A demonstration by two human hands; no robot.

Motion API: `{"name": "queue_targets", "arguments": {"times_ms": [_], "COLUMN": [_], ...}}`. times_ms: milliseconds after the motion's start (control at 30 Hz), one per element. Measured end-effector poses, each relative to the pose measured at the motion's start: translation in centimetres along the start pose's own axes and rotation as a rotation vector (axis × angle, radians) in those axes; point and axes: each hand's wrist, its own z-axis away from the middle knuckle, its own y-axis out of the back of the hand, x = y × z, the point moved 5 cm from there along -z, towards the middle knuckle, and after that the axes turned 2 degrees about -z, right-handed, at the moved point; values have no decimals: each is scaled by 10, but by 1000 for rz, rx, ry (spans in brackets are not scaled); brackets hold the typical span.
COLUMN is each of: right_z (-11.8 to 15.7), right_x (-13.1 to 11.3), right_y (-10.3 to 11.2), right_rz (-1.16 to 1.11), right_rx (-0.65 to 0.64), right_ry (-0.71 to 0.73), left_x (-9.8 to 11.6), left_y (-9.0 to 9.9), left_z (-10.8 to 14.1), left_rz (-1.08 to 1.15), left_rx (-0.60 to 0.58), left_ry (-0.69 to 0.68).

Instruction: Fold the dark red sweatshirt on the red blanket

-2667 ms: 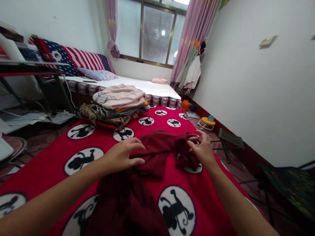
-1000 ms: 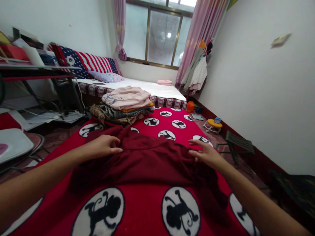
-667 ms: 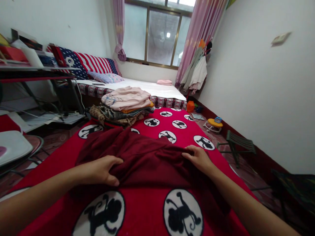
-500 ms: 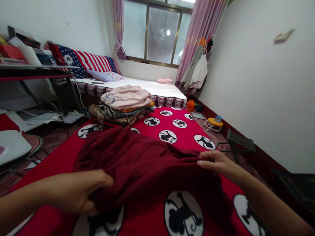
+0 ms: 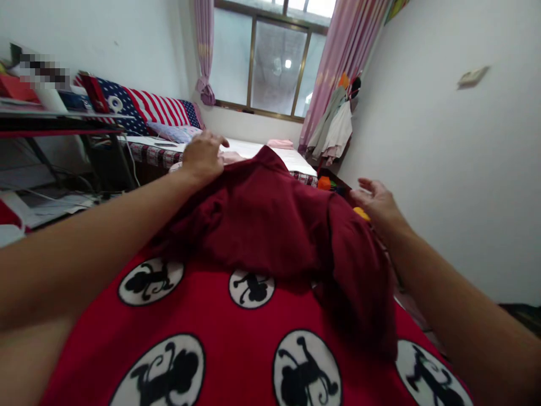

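Maroon garment [image 5: 270,220] spreads across the middle of a red cloth [image 5: 236,349], between the two hands, its upper edge raised and peaked, its near edge draping over the print of monkeys in white circles. At its left, the left hand [image 5: 205,155] is at the upper edge, fingers bent; its thumb side is out of sight, so I cannot tell whether it has hold of the fabric. At the right, the right hand [image 5: 378,203] is just beside the garment, fingers loosely parted, with nothing seen between them.

Around the room, from the left: a cluttered table [image 5: 63,115], a stars-and-stripes cushion [image 5: 154,107], a pale pillow [image 5: 171,132], a bed [image 5: 243,148] with a white top, a window [image 5: 276,67], folded pink cloth [image 5: 280,144], hanging clothes [image 5: 333,129] and a bare white wall with a pale fixture [image 5: 472,77].

A patch above the table is pixelated. Pale pink fabric [image 5: 232,157] mostly disappears behind the left hand and garment; a yellow thing [image 5: 361,213] barely shows beside the right hand. Something dark is cut off at the right edge.

Counted: two hands, one garment, two purple curtains [image 5: 338,62], one pillow, five monkey circles in plain view, some cropped or partly covered
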Motion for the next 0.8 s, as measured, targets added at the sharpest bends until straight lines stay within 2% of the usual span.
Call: {"name": "queue_targets", "arguments": {"times_ms": [67,100,133,200,267,367,467,567,633,800], "right_z": [38,65,93,145,181,200,191,178,171,148], "right_x": [2,5,9,25,44,63,67,66,67,62], "right_y": [-31,-45,-55,-70,-77,-78,-79,-93,-109,-143], "right_rz": [84,149,205,267,308,421,566,723,834,1029], "right_rx": [-175,-271,-339,-454,-540,-574,-556,-586,-613,-606], "right_ry": [117,188,248,288,265,252,322,403,437,442], "left_x": [6,11,20,31,30,11,-13,-29,-30,-16], "left_y": [-27,-45,-63,-92,-109,-115,-114,-117,-124,-143], "left_z": [26,46,69,119,161,197,202,191,179,150], "left_rz": [3,14,59,98,100,68,3,-58,-80,-178], "left_rx": [104,69,12,-69,-114,-157,-202,-215,-214,-201], "left_ry": [6,-16,-109,-241,-279,-267,-249,-171,-124,-33]}}
